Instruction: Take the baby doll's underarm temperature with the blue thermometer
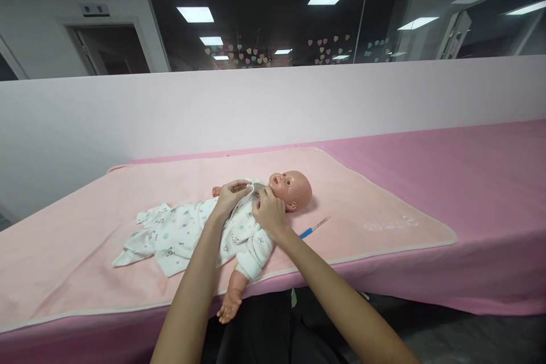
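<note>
We have a baby doll [239,222] lying on its back on a pale pink blanket [384,205] that covers the table [490,182], its head toward the table's right end and its near arm hanging over the near edge. It wears a white printed romper [179,236] whose empty legs trail toward the left end.

Our left hand [230,196] rests on the doll's chest, fingers curled and pinching the far flap of the romper's neckline. Our right hand [268,210] sits just below the chin, its fingers closed on the near flap at the collar; the fingertips themselves are hidden by the hand.

A thin thermometer with a blue tip [314,228] lies on the blanket just beside the doll's head, toward the near edge.

We judge the risks to be these: pulling the flaps unevenly could drag the doll toward the near edge, where the arm already overhangs, and a sweeping forearm could knock the thermometer off the blanket. The loose fabric could also slip out of a shallow pinch.
</note>
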`<act>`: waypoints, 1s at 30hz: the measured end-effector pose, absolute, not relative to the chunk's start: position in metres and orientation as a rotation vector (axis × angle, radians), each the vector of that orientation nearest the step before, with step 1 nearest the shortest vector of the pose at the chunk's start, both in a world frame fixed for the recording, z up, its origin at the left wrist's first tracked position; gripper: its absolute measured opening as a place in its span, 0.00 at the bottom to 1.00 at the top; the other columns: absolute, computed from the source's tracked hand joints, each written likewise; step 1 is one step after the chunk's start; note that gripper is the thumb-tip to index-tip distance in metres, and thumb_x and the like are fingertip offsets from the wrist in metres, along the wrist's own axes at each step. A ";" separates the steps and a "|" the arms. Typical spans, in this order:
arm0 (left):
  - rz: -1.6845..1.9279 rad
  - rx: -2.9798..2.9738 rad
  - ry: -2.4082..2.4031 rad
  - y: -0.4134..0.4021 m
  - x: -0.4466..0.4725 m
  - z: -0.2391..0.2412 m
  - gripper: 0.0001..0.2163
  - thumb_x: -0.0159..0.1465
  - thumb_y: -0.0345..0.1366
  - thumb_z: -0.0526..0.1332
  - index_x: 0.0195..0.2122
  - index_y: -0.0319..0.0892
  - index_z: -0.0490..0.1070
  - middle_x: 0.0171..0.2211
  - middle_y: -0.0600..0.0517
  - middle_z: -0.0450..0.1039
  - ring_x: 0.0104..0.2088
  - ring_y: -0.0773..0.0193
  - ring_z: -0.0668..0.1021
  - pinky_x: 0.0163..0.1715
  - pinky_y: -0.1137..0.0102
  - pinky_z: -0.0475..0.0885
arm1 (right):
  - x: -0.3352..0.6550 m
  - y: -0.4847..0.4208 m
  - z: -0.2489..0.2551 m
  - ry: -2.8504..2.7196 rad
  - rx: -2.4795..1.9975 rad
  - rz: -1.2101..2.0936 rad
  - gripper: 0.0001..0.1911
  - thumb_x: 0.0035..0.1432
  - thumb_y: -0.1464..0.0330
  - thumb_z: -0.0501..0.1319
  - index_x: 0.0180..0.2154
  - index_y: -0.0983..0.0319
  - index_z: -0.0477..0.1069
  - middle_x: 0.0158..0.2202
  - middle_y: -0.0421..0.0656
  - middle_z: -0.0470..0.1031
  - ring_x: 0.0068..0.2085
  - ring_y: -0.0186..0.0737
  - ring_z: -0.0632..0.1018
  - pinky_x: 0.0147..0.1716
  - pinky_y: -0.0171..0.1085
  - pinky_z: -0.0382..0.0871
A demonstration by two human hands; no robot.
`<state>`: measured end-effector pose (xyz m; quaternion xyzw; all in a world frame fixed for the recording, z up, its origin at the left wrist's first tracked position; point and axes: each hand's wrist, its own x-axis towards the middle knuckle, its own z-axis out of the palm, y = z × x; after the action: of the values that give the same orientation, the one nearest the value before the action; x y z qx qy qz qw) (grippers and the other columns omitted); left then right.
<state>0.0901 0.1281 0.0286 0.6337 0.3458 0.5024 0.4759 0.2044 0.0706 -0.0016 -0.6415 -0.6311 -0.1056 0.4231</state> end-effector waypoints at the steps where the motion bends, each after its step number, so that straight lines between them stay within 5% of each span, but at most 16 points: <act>1: 1.226 1.566 0.850 0.128 0.090 0.028 0.18 0.40 0.41 0.70 0.32 0.38 0.74 0.30 0.49 0.76 0.33 0.63 0.76 0.37 0.69 0.69 | 0.206 0.072 -0.006 -1.549 -1.536 -0.253 0.13 0.51 0.74 0.50 0.37 0.62 0.69 0.36 0.46 0.71 0.30 0.38 0.73 0.28 0.34 0.62; 14: 1.219 1.662 0.897 0.129 0.091 0.027 0.18 0.42 0.43 0.69 0.33 0.39 0.76 0.33 0.47 0.76 0.37 0.60 0.76 0.40 0.67 0.69 | 0.209 0.074 -0.012 -1.418 -1.296 -0.166 0.13 0.52 0.72 0.51 0.38 0.61 0.70 0.37 0.44 0.73 0.36 0.39 0.74 0.37 0.35 0.65; 23: 1.361 1.321 0.950 0.136 0.087 0.027 0.24 0.42 0.43 0.68 0.40 0.37 0.74 0.32 0.47 0.77 0.29 0.64 0.76 0.30 0.70 0.70 | 0.209 0.073 -0.020 -1.440 -1.019 -0.198 0.12 0.51 0.76 0.49 0.33 0.61 0.69 0.33 0.44 0.73 0.35 0.36 0.74 0.34 0.33 0.68; 30: 1.087 1.779 0.779 0.121 0.091 0.033 0.15 0.47 0.41 0.66 0.35 0.40 0.77 0.36 0.47 0.77 0.41 0.57 0.75 0.43 0.66 0.68 | 0.208 0.073 -0.016 -1.415 -1.008 -0.149 0.14 0.56 0.74 0.49 0.38 0.60 0.71 0.38 0.44 0.73 0.39 0.37 0.74 0.39 0.36 0.69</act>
<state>0.0915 0.1210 0.0333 0.7170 0.3140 0.4382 0.4420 0.2081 0.0726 -0.0157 -0.4424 -0.6213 -0.0652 0.6435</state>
